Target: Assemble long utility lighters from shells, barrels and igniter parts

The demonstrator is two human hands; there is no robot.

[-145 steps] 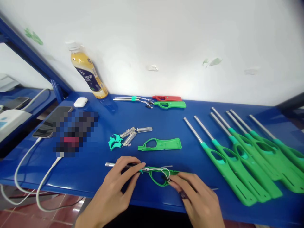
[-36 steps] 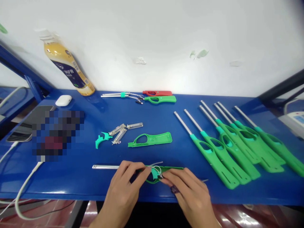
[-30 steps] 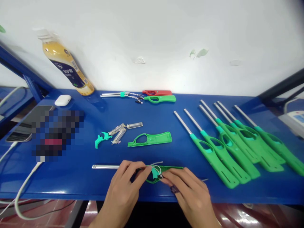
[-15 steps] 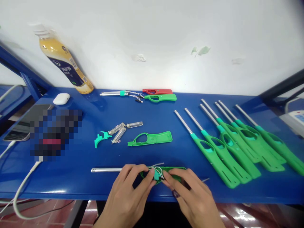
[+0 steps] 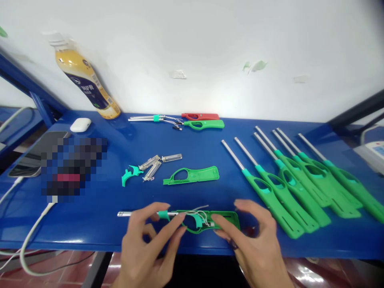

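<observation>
An opened green lighter shell [image 5: 229,218] lies near the table's front edge, with a teal trigger [image 5: 198,221], white wires [image 5: 203,214] and a metal tube [image 5: 124,214] pointing left. My left hand [image 5: 150,240] is at its left part, fingers apart, fingertips touching the wires and tube area. My right hand [image 5: 255,240] has its fingers spread around the shell's right part, one fingertip by the small part at the wires' end. Behind them lies an empty green half shell [image 5: 204,174].
Teal triggers [image 5: 131,173] and clear fuel tanks [image 5: 152,170] lie left of centre. Several assembled green lighters [image 5: 276,204] are at the right. Farther back are a red shell [image 5: 207,116], wired tubes [image 5: 144,118], a bottle [image 5: 87,84], an earphone case [image 5: 80,125] and a phone [image 5: 39,152].
My left hand has shifted left and its fingers have opened. My right hand has moved slightly right and spread, uncovering the trigger and more of the shell. The view has shifted slightly.
</observation>
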